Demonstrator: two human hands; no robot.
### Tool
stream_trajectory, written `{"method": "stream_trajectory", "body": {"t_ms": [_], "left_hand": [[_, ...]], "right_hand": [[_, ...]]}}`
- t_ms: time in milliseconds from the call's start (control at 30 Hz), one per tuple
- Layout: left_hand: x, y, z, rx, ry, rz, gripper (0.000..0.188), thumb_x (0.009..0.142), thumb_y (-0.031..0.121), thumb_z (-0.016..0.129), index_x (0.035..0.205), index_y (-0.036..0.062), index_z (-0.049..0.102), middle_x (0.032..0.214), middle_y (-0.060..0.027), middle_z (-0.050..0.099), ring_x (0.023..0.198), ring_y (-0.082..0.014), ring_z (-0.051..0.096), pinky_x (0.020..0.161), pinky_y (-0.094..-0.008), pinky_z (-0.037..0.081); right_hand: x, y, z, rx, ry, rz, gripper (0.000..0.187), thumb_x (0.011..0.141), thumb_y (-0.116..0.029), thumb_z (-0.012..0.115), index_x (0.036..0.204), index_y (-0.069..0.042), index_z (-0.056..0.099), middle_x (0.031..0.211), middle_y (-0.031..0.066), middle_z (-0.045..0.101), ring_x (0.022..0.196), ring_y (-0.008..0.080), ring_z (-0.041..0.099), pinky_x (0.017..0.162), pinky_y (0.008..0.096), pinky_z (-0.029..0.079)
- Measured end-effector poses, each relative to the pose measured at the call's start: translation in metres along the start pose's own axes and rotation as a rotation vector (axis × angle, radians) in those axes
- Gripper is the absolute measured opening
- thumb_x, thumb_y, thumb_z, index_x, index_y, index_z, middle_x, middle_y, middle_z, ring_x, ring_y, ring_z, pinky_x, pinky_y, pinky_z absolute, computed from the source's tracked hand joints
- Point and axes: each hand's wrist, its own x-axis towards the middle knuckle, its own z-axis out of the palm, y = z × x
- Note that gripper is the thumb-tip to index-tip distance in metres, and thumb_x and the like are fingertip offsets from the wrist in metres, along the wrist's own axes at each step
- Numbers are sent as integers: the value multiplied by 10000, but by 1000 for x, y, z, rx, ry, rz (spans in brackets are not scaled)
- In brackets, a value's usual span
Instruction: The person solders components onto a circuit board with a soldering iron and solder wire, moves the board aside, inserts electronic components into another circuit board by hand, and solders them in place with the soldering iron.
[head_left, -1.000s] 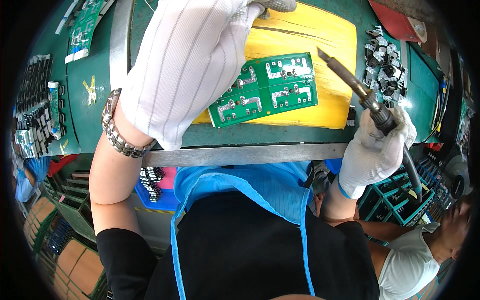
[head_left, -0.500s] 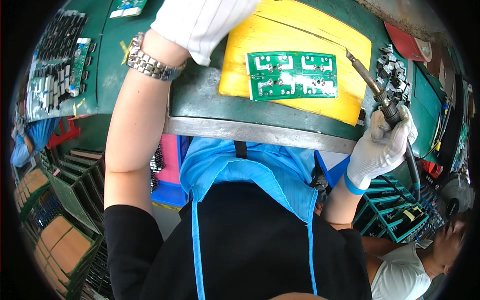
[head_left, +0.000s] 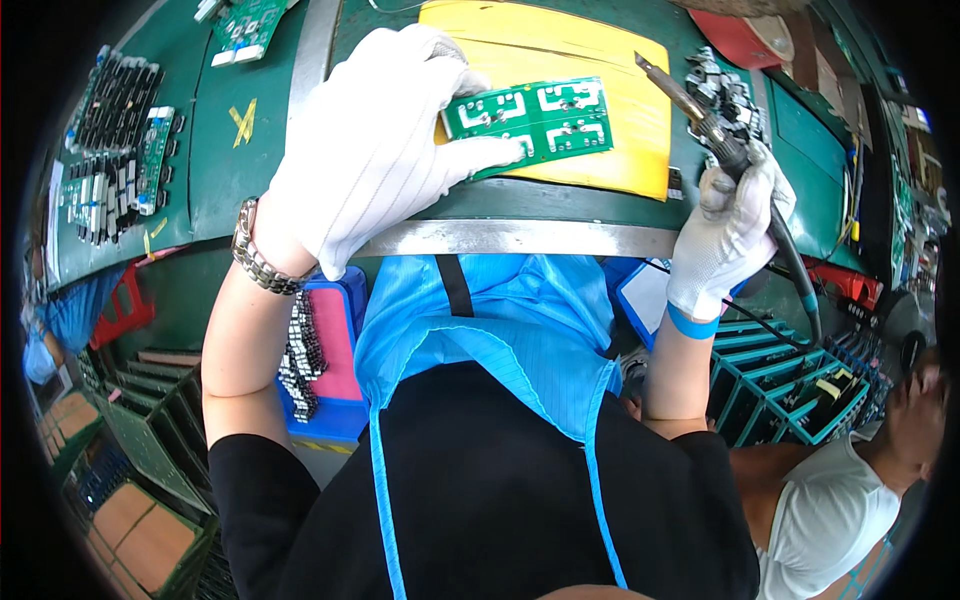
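A green circuit board (head_left: 545,115) with silver solder pads lies on a yellow mat (head_left: 560,60) on the green workbench. My left hand (head_left: 375,140), in a white glove with a metal watch at the wrist, grips the board's left end between thumb and fingers. My right hand (head_left: 730,235), also gloved, is closed around a soldering iron (head_left: 700,115) whose tip points up and left, just right of the board and off it.
A pile of small black components (head_left: 725,90) lies right of the mat. More boards and black parts (head_left: 120,150) sit at far left. A metal bench edge (head_left: 520,238) runs across. Teal crates (head_left: 790,385) and another person (head_left: 850,500) are at lower right.
My left hand came back from the far side of the bench and took hold of the board's left end. The right hand with the iron stayed beside the board.
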Motion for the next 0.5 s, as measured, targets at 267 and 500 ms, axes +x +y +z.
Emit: {"method": "stream_trajectory", "body": {"t_ms": [267,500], "left_hand": [[2,14,-6,-391,-58,-292,328,773,159,850,1012,16,676,937,-82,647,863,-193,619,791,-304,499],[9,17,-22,-342,378,-83,239,744,-29,807,945,45,701,927,-102,699,886,-246,679,765,-338,540]], "right_hand": [[3,-32,-30,-132,159,-32,208,1010,-231,597,1091,-39,602,770,14,547,558,27,439,481,163,330],[98,-40,-96,-44,235,-163,440,1043,-388,519,1366,-90,524,1143,64,625,889,115,568,702,224,430]]}}
